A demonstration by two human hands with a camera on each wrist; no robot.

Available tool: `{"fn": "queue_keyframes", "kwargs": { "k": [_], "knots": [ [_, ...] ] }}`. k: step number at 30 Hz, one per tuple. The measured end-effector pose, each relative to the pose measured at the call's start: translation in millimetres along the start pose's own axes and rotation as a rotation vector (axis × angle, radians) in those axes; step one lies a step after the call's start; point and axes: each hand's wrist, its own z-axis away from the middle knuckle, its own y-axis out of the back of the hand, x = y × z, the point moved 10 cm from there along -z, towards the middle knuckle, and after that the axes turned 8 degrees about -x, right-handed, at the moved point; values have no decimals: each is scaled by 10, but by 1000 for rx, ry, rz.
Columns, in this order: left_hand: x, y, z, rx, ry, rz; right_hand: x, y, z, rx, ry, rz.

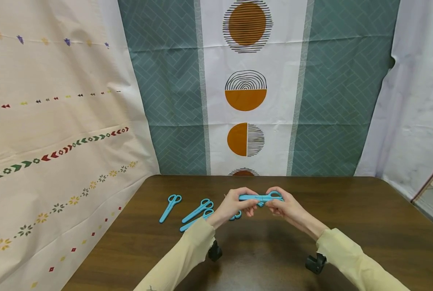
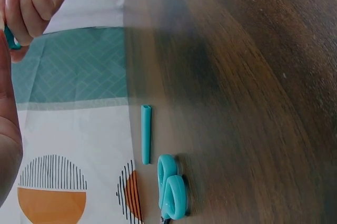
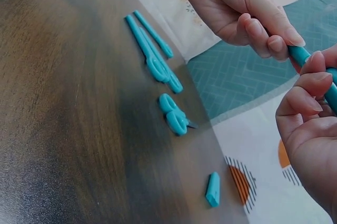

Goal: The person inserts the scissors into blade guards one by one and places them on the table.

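Above the table, both hands hold one pair of light-blue scissors (image 1: 261, 198) level between them. My left hand (image 1: 234, 205) pinches the sheathed blade end between thumb and fingers. My right hand (image 1: 284, 207) grips the end with the finger loops. Only a bit of these scissors shows in the wrist views, where the fingers cover most of them. Below, an uncapped pair of scissors (image 3: 174, 114) lies on the table with a bit of metal blade showing. A loose blue blade cover (image 2: 146, 134) lies apart from it.
Three more sheathed scissors lie on the left of the brown table (image 1: 347, 226): one pair (image 1: 170, 208) alone, another pair (image 1: 198, 211) beside a third (image 1: 191, 224) partly behind the left forearm. Patterned cloths (image 1: 172, 81) hang behind and at the sides.
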Motion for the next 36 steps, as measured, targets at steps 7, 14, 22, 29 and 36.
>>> {"fn": "queue_keyframes", "kwargs": {
  "k": [7, 14, 22, 29, 36],
  "knots": [
    [-6, 18, 18, 16, 16, -9, 17, 5, -3, 9, -8, 0],
    [3, 49, 29, 32, 21, -4, 13, -17, -11, -7, -26, -15],
    [-12, 61, 49, 0, 64, -31, 25, -39, -4, -54, -44, -10],
    [-4, 63, 77, -29, 77, -101, 31, -71, -3, -100, -46, -24],
    [144, -20, 131, -67, 88, -121, 44, -89, -6, -117, -47, -42]
  ]
}}
